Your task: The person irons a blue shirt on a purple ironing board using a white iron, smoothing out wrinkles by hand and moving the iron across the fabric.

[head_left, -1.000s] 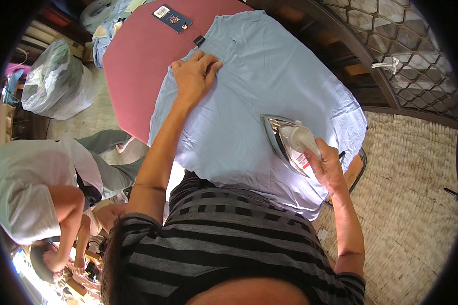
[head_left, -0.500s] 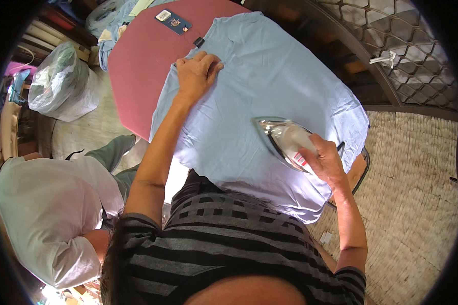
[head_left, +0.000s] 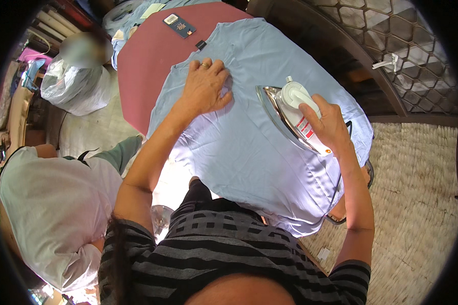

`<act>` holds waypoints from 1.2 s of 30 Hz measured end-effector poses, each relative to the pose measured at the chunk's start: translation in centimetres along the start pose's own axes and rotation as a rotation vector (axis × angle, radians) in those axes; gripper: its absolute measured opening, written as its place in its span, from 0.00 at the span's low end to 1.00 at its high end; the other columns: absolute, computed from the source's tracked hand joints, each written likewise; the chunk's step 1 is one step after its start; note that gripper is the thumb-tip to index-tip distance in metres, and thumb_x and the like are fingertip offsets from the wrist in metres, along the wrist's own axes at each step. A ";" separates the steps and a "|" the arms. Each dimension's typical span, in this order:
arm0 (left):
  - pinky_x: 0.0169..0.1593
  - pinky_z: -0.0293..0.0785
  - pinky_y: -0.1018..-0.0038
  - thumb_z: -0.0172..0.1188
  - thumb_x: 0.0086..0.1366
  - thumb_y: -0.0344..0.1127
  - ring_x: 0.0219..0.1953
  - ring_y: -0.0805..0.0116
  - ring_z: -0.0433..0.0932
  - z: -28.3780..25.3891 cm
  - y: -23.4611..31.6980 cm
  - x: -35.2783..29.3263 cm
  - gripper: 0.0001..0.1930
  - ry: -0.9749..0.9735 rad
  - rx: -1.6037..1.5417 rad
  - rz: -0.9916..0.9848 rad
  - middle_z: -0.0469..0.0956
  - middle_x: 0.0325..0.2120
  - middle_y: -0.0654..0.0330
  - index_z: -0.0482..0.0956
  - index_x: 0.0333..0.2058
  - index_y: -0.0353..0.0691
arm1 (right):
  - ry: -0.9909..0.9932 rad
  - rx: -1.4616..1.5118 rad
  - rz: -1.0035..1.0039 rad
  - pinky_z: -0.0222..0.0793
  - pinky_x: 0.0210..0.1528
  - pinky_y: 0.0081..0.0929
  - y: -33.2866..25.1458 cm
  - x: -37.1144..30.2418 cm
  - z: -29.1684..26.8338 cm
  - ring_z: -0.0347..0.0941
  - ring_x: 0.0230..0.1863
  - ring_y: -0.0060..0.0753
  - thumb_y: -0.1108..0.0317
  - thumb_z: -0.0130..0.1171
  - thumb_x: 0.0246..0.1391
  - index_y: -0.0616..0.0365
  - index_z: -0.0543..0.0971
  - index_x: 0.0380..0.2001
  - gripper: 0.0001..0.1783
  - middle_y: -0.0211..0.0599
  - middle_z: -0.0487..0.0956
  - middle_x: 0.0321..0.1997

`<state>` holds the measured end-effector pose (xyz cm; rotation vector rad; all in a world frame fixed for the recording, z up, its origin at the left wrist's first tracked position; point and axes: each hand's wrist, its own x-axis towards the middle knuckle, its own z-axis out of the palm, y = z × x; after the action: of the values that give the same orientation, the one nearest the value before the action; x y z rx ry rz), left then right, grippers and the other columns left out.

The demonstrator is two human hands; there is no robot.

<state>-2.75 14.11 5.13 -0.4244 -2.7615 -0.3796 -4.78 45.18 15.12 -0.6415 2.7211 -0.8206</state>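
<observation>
A light blue garment lies spread over a red ironing board. Its small black neck label points to the far left, and a dark blue hang tag rests on the board beyond it. My left hand lies on the cloth below the neckline, fingers a little bent and thumb apart, holding nothing. On the right, my right hand grips the handle of a white and silver iron, its tip toward the far left. Whether its soleplate fully touches the cloth, I cannot tell.
A person in a white shirt bends down at my left. Behind them stands a clear plastic bag with contents. A dark metal lattice gate is at the far right, and the iron's black cord runs beside my right forearm.
My left hand has loosened from a bunched hold near the neckline and flattened on the cloth nearby. The iron has turned, its tip now pointing farther away.
</observation>
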 end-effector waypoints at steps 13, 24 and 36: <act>0.36 0.71 0.59 0.63 0.48 0.36 0.31 0.53 0.73 8.0 1.4 -2.5 0.07 0.526 -0.295 0.193 0.72 0.25 0.58 0.73 0.19 0.44 | 0.024 -0.215 -0.185 0.70 0.37 0.42 6.3 2.6 1.5 0.75 0.32 0.48 0.55 0.47 0.67 0.70 0.74 0.39 0.23 0.54 0.78 0.30; 0.33 0.73 0.60 0.66 0.47 0.37 0.34 0.56 0.76 6.7 2.1 -4.0 0.07 0.601 -0.232 0.110 0.74 0.28 0.61 0.76 0.19 0.47 | -0.094 0.022 -0.278 0.78 0.18 0.30 10.5 5.6 2.1 0.77 0.20 0.36 0.60 0.51 0.68 0.67 0.60 0.66 0.31 0.52 0.80 0.31; 0.43 0.75 0.58 0.67 0.47 0.31 0.41 0.51 0.78 4.8 -0.4 -5.5 0.08 0.403 -0.388 0.093 0.77 0.34 0.54 0.79 0.27 0.41 | -0.031 0.075 -0.206 0.69 0.38 0.39 0.9 2.0 1.7 0.74 0.33 0.37 0.57 0.51 0.65 0.68 0.76 0.37 0.19 0.53 0.79 0.32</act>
<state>0.83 13.87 -1.23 -0.5022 -2.2666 -0.8785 -6.30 44.09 13.02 -0.9215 2.6130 -0.9455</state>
